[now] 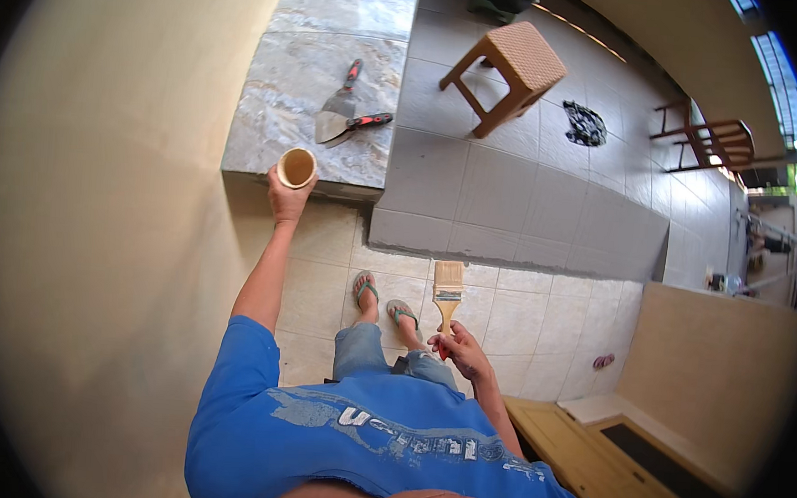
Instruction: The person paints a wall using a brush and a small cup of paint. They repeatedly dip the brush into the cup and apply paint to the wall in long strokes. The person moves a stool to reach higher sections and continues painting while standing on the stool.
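My left hand [288, 194] is closed around a cup [297, 168] with a pale rim, held at the near edge of a marble-look tiled ledge [278, 91]. In my right hand [462, 351] is the wooden handle of a flat paintbrush [448, 283], its pale bristles pointing away from me above the tiled floor. Two putty knives with red and black handles lie on the ledge just beyond the cup; the blade of one putty knife [342, 102] partly passes under that of the other putty knife [337, 127].
A beige wall [114, 197] rises on the left. Beyond the grey tiled step [498, 193] stand a brown plastic stool [525, 55] and a wooden chair [716, 145], with a crumpled black item [585, 124] between them. A yellowish wooden door [577, 458] is at lower right.
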`<state>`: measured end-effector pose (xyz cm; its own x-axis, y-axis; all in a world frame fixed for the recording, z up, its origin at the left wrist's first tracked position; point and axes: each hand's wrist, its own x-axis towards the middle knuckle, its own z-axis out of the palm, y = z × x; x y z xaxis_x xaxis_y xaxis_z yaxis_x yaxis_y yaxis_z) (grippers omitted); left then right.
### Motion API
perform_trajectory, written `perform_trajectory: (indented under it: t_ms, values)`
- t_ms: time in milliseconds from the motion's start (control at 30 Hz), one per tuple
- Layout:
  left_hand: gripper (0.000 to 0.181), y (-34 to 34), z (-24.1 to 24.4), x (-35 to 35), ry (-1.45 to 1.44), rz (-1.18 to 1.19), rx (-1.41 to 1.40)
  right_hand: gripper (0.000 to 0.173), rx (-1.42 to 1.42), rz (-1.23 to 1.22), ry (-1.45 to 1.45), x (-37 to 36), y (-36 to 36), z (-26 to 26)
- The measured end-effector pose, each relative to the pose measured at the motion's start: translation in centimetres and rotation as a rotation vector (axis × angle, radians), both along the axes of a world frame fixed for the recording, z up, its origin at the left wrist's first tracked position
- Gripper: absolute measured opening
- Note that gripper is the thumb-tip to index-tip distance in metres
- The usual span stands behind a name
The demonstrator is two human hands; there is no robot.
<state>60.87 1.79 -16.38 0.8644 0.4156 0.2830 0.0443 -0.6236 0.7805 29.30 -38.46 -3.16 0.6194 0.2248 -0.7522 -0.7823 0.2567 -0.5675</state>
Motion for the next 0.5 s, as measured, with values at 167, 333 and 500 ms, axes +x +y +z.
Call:
perform_trajectory:
  t_ms: [167, 333, 500]
  values:
    - [0.089, 1.5, -2.6, 5.6, 0.010, 0.001, 0.050, 0.033, 0.006, -0.072, 0.013, -0.6, 0.8, 0.0]
    - [0.090, 2.0, -4.9, 9.3, 0.067, 0.045, 0.047, 0.041, -0.006, -0.136, 0.034, -0.8, 0.7, 1.0]
    - [0.093, 3.0, -7.2, 11.7, 0.076, 0.087, 0.045, 0.030, 0.044, -0.209, 0.016, -2.1, 0.4, 0.0]
